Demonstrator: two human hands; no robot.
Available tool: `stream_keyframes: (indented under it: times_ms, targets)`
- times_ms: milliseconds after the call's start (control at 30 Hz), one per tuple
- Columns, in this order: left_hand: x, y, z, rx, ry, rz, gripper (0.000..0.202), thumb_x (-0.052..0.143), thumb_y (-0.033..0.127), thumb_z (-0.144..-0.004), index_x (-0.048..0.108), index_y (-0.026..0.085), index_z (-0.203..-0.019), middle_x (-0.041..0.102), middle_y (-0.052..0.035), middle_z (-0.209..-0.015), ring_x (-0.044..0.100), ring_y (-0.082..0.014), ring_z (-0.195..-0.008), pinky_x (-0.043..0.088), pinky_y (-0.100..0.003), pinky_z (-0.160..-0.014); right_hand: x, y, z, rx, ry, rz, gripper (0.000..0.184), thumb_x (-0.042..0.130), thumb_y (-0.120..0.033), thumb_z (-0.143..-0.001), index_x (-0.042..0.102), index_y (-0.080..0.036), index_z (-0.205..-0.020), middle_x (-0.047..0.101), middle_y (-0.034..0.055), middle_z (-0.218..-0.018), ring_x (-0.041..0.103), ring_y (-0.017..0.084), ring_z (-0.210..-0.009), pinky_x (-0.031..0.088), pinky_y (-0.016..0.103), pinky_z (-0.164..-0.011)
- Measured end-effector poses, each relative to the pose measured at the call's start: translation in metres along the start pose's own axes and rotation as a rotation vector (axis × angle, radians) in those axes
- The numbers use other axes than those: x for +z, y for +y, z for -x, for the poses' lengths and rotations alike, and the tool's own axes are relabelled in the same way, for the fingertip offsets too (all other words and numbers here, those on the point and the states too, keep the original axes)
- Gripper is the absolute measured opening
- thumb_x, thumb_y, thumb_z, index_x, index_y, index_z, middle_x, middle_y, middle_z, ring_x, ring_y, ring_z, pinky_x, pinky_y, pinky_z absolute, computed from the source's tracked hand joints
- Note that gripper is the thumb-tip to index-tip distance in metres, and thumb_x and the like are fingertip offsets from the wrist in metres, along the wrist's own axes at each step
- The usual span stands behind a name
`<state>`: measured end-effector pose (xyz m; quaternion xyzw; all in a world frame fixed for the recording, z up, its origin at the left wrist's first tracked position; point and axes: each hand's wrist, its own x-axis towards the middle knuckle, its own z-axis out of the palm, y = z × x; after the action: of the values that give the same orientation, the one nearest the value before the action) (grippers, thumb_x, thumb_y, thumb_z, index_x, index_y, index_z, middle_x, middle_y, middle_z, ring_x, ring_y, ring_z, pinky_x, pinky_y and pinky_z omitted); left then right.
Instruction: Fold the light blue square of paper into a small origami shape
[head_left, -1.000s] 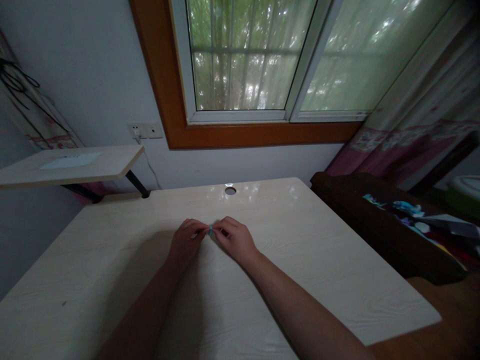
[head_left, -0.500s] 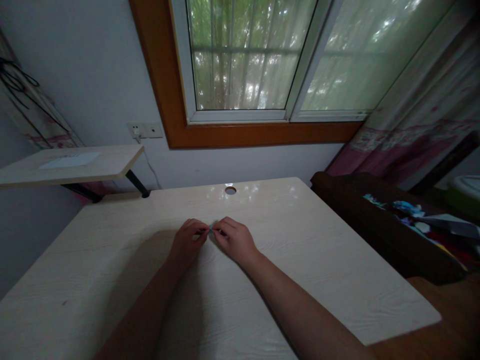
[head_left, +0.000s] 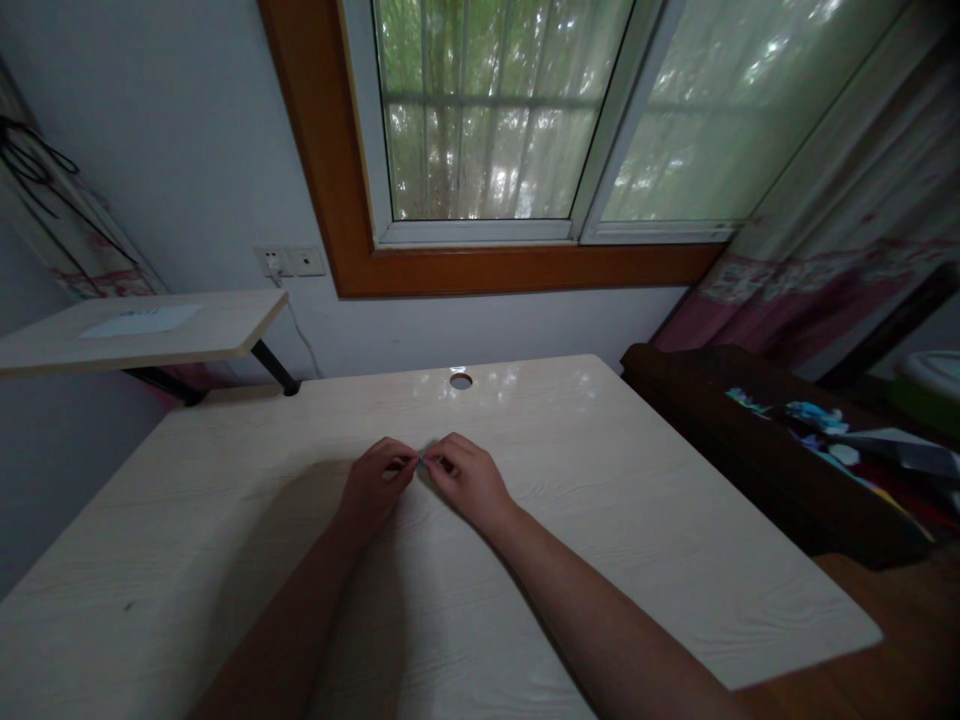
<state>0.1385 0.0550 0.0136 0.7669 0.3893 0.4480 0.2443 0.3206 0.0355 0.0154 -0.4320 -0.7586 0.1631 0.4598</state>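
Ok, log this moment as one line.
left hand: pinching; right hand: pinching; between fingertips: small bluish thing, mostly hidden; below: table

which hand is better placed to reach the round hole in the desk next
Probably the right hand: it's nearer the round hole in the desk; the left hand is further. Both seem to pinch a tiny bluish thing, so neither looks free.

Left hand [head_left: 370, 487] and right hand [head_left: 472, 482] pinch tiny bluish object [head_left: 421, 460], mostly hidden, over worktop [head_left: 637, 560]. Round hole [head_left: 461, 381] near far edge. Raised shelf [head_left: 232, 325] at far left corner, paper [head_left: 142, 321] on top.
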Motion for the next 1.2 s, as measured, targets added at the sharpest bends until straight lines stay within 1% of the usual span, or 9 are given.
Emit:
stream_keyframes:
  times_ms: [233, 467, 600, 667, 767, 900, 1033, 1100, 1200]
  targets:
    - [0.001, -0.002, 0.001, -0.085, 0.009, 0.054, 0.010, 0.060, 0.028, -0.087, 0.066, 0.020, -0.090, 0.067, -0.0034, -0.088, 0.066, -0.0146, -0.080, 0.058, -0.026, -0.073, 0.000, 0.001, 0.000, 0.053, 0.005, -0.048, 0.007, 0.061, -0.022, -0.088, 0.068, -0.022, -0.090, 0.061, 0.0028, -0.080, 0.057, 0.015, -0.074, 0.044, 0.026, -0.067]
    - [0.008, -0.005, 0.005, -0.170, 0.024, 0.234, 0.024, 0.068, 0.029, -0.081, 0.058, 0.019, -0.100, 0.065, -0.0029, -0.096, 0.069, -0.0160, -0.083, 0.060, -0.033, -0.080, 0.003, 0.005, -0.001, 0.158, 0.089, -0.086, 0.005, 0.067, -0.024, -0.084, 0.068, -0.020, -0.082, 0.059, 0.0013, -0.073, 0.055, 0.014, -0.067, 0.041, 0.025, -0.061]
    - [0.009, -0.007, 0.005, -0.120, 0.024, 0.273, 0.021, 0.067, 0.025, -0.081, 0.056, 0.020, -0.097, 0.061, -0.0027, -0.099, 0.066, -0.0156, -0.088, 0.059, -0.034, -0.082, 0.006, 0.007, -0.001, 0.243, 0.096, -0.180, 0.008, 0.066, -0.026, -0.084, 0.066, -0.019, -0.081, 0.062, 0.0003, -0.070, 0.056, 0.013, -0.062, 0.043, 0.024, -0.059]
    - [0.009, -0.007, 0.004, -0.089, 0.024, 0.249, 0.016, 0.067, 0.025, -0.081, 0.057, 0.020, -0.093, 0.059, -0.0034, -0.100, 0.064, -0.0153, -0.089, 0.060, -0.032, -0.079, 0.007, 0.008, 0.000, 0.288, 0.083, -0.241, 0.010, 0.065, -0.028, -0.085, 0.065, -0.019, -0.082, 0.063, -0.0004, -0.066, 0.058, 0.013, -0.059, 0.043, 0.024, -0.059]
    - [0.007, -0.008, 0.002, -0.067, -0.019, 0.181, 0.010, 0.065, 0.026, -0.083, 0.060, 0.020, -0.090, 0.058, -0.0043, -0.101, 0.063, -0.0150, -0.089, 0.059, -0.029, -0.077, 0.009, 0.009, 0.000, 0.331, 0.071, -0.297, 0.013, 0.065, -0.032, -0.086, 0.064, -0.019, -0.083, 0.063, -0.0005, -0.063, 0.059, 0.014, -0.056, 0.044, 0.025, -0.058]
    - [0.006, -0.005, 0.001, -0.036, -0.053, 0.098, 0.009, 0.060, 0.027, -0.086, 0.064, 0.020, -0.089, 0.060, -0.0047, -0.098, 0.062, -0.0149, -0.087, 0.057, -0.028, -0.076, 0.010, 0.009, 0.001, 0.326, 0.054, -0.325, 0.016, 0.064, -0.035, -0.086, 0.063, -0.019, -0.083, 0.063, -0.0003, -0.065, 0.060, 0.014, -0.056, 0.044, 0.025, -0.058]
    - [0.006, -0.002, 0.001, -0.023, -0.045, -0.004, 0.009, 0.058, 0.026, -0.087, 0.064, 0.020, -0.086, 0.064, -0.0042, -0.091, 0.062, -0.0149, -0.081, 0.053, -0.026, -0.073, 0.008, 0.006, 0.000, 0.255, 0.073, -0.260, 0.013, 0.066, -0.033, -0.085, 0.065, -0.020, -0.081, 0.061, 0.0004, -0.069, 0.057, 0.014, -0.061, 0.044, 0.025, -0.059]
    - [0.005, -0.001, 0.001, -0.039, -0.050, -0.031, 0.010, 0.057, 0.027, -0.088, 0.064, 0.019, -0.086, 0.066, -0.0038, -0.089, 0.062, -0.0150, -0.079, 0.051, -0.026, -0.072, 0.007, 0.005, -0.001, 0.202, 0.101, -0.236, 0.012, 0.066, -0.031, -0.084, 0.066, -0.020, -0.080, 0.061, 0.0021, -0.077, 0.057, 0.014, -0.067, 0.044, 0.026, -0.061]
    - [0.004, 0.000, 0.002, -0.108, -0.055, -0.011, 0.014, 0.055, 0.031, -0.090, 0.063, 0.019, -0.089, 0.067, -0.0033, -0.087, 0.063, -0.0155, -0.077, 0.050, -0.026, -0.072, 0.007, 0.005, -0.002, 0.151, 0.112, -0.265, 0.010, 0.064, -0.029, -0.086, 0.065, -0.020, -0.082, 0.062, 0.0045, -0.089, 0.059, 0.016, -0.078, 0.047, 0.026, -0.065]
